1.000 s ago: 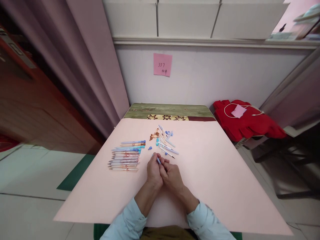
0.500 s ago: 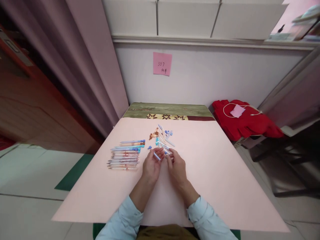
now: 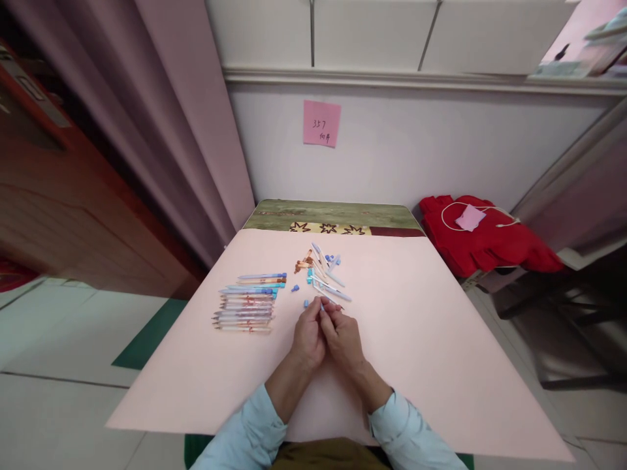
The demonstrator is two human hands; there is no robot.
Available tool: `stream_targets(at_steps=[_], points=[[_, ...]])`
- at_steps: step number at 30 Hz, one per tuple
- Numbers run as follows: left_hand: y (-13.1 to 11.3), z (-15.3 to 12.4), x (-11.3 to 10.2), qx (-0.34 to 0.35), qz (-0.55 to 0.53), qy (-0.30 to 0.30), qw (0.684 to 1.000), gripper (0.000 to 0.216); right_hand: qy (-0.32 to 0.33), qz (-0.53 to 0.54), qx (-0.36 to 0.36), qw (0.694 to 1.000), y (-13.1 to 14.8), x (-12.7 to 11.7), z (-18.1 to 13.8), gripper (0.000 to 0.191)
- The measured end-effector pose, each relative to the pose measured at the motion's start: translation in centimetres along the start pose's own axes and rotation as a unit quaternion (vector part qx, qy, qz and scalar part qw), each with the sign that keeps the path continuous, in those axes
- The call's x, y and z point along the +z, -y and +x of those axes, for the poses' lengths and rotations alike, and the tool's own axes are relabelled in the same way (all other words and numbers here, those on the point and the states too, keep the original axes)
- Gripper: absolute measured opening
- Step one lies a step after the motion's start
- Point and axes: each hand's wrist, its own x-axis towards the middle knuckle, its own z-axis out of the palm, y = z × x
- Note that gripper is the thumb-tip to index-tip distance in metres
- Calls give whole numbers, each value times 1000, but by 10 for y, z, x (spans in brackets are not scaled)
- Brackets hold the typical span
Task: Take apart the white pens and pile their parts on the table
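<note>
My left hand [image 3: 309, 333] and my right hand [image 3: 343, 336] meet above the middle of the table, fingers closed. Between the fingertips a bit of a light blue pen barrel [image 3: 322, 307] shows, mostly covered by both hands. A thin pen refill with a dark tip [image 3: 337, 304] slants out just beyond the fingers; whether it is held or lies on the table I cannot tell. Past the hands lies a loose pile of pen parts: pale barrels and refills [image 3: 336, 279], brown pieces [image 3: 304, 263] and blue caps [image 3: 330, 258]. Two small blue pieces [image 3: 294, 288] lie left of them.
A row of several pens [image 3: 247, 310] lies side by side on the left of the pale pink table sheet [image 3: 416, 365]. Red cloth [image 3: 490, 241] with a white cord rests at the right. A pink note [image 3: 322, 124] sticks to the wall.
My hands have come together, the right moving in against the left. The light blue barrel, in plain view in the left hand before, is now mostly covered. A blue piece shows beside the left fingertips.
</note>
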Motion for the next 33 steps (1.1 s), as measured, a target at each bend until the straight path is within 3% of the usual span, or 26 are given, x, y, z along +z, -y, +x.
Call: stream_targets(at_steps=[7,11,15,17,19,24,28,33], points=[[2,0,1,16,16,-7,1000,27,10,-93,-40,995,3,2,-3,31],[-19,11,-8,106,161,15,981,33,20,-41,-20,999,6,-10,1,39],[-46,32,-27,232,419,-46,877,29,-60,-103,27,993,-2,-25,9,27],[-53,42,-35,266,511,-45,816,27,-62,-138,49,987,-7,-28,13,16],[-53,49,-39,289,569,-36,769,26,-49,-153,59,985,-11,-27,14,16],[-55,49,-38,337,637,-11,693,33,-38,-149,65,986,-13,-27,13,22],[-65,31,-39,312,708,-7,633,36,-26,-183,66,980,-10,-39,19,30],[-67,16,-38,200,779,-27,594,75,7,-234,69,970,-10,-51,37,66]])
